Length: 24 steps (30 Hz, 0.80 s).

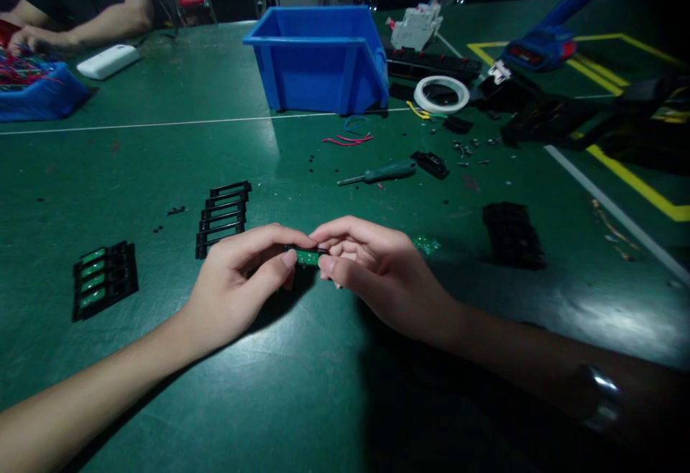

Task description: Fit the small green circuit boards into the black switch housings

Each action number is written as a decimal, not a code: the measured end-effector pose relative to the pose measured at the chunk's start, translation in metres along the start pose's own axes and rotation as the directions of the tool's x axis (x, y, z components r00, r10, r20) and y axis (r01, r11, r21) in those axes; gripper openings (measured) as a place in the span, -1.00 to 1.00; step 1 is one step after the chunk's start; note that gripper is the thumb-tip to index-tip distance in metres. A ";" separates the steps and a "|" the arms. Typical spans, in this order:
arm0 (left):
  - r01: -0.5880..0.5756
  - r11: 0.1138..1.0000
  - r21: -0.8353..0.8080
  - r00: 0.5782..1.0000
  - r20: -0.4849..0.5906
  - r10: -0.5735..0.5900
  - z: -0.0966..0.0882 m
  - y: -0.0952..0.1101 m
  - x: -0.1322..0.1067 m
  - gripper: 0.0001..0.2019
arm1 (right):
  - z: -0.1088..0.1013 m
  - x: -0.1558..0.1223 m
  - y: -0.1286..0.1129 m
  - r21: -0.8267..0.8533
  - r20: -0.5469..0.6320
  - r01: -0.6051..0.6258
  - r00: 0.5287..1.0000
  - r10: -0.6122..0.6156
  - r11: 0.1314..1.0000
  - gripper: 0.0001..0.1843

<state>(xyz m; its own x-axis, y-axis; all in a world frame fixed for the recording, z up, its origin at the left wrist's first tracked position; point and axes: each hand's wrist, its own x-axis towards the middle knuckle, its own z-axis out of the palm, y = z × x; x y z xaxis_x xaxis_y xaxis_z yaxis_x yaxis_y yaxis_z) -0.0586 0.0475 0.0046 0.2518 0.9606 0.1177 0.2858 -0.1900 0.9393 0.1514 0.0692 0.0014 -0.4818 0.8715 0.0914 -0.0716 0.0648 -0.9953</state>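
Between both hands, just above the green table, is a small green circuit board (307, 257) with a black strip along its far edge. My left hand (245, 272) pinches its left end between thumb and fingers. My right hand (377, 264) grips the other end the same way. Left of my left hand lie a row of black frames (223, 214) and a black block holding several green boards (102, 279). Small green pieces (425, 244) lie just beyond my right hand, and a dark black block (514, 234) sits farther right.
Farther back stand a blue bin (318, 63), a green-handled screwdriver (385, 172), red wires (348, 141), a white ring-shaped roll (442, 94) and scattered screws (468, 148). A blue power tool (542, 49) is at the right. A co-worker's arm (102, 24) rests near a wire-filled blue tray (43, 92).
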 end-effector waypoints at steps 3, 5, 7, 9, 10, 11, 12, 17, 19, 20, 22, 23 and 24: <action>0.006 1.000 -0.007 1.000 0.000 -0.006 0.001 0.001 0.001 -0.83 | 0.001 0.001 0.001 0.026 -0.004 0.012 1.000 -0.012 1.000 -0.82; 0.009 1.000 -0.006 1.000 0.006 -0.009 0.001 0.002 0.001 -0.83 | 0.001 0.002 0.002 0.044 -0.004 0.018 1.000 -0.018 0.999 -0.83; 0.009 1.000 -0.004 1.000 0.014 -0.009 0.001 0.002 0.002 -0.83 | 0.002 0.002 0.002 0.057 -0.004 0.023 1.000 -0.023 0.998 -0.84; 0.004 1.000 -0.007 1.000 0.022 -0.004 0.001 0.003 0.003 -0.83 | 0.001 0.001 0.001 0.061 -0.005 0.023 1.000 -0.022 0.998 -0.84; 0.001 1.000 -0.008 1.000 0.025 -0.001 0.001 0.003 0.003 -0.83 | 0.001 0.001 0.001 0.061 -0.005 0.020 1.000 -0.020 0.998 -0.85; -0.001 1.000 -0.010 1.000 0.026 0.001 0.001 0.003 0.003 -0.83 | 0.001 0.001 0.000 0.060 -0.005 0.018 1.000 -0.017 0.998 -0.85; -0.002 1.000 -0.012 1.000 0.025 0.002 0.001 0.003 0.002 -0.83 | 0.001 0.000 0.000 0.058 -0.006 0.015 1.000 -0.015 0.998 -0.85; -0.016 1.000 -0.021 1.000 0.024 0.017 0.002 0.002 0.002 -0.82 | 0.002 0.001 0.000 0.063 -0.012 0.005 1.000 -0.004 0.998 -0.84; -0.014 1.000 -0.024 1.000 0.027 0.015 0.002 0.001 0.002 -0.82 | 0.002 0.001 0.000 0.072 -0.008 0.013 1.000 -0.013 0.997 -0.84; -0.010 1.000 -0.027 1.000 0.029 0.011 0.002 0.001 0.002 -0.82 | 0.002 0.001 0.001 0.074 -0.008 0.021 1.000 -0.021 0.997 -0.84; -0.005 0.999 -0.036 0.999 0.033 0.006 0.003 0.000 0.002 -0.81 | 0.002 0.001 0.001 0.072 -0.013 0.033 0.999 -0.032 0.997 -0.85; -0.005 0.999 -0.042 0.999 0.032 0.007 0.003 0.000 0.002 -0.81 | 0.002 0.001 0.001 0.069 -0.016 0.036 0.999 -0.035 0.997 -0.86; -0.005 0.999 -0.049 1.000 0.031 0.007 0.003 0.000 0.003 -0.81 | 0.002 0.001 0.001 0.065 -0.018 0.037 0.999 -0.036 0.997 -0.86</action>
<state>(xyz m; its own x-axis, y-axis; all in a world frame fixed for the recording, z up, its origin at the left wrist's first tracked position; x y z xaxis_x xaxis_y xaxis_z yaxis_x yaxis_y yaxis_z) -0.0549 0.0493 0.0037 0.2820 0.9526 0.1139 0.2389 -0.1847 0.9533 0.1489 0.0696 0.0006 -0.4630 0.8774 0.1262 -0.1456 0.0651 -0.9872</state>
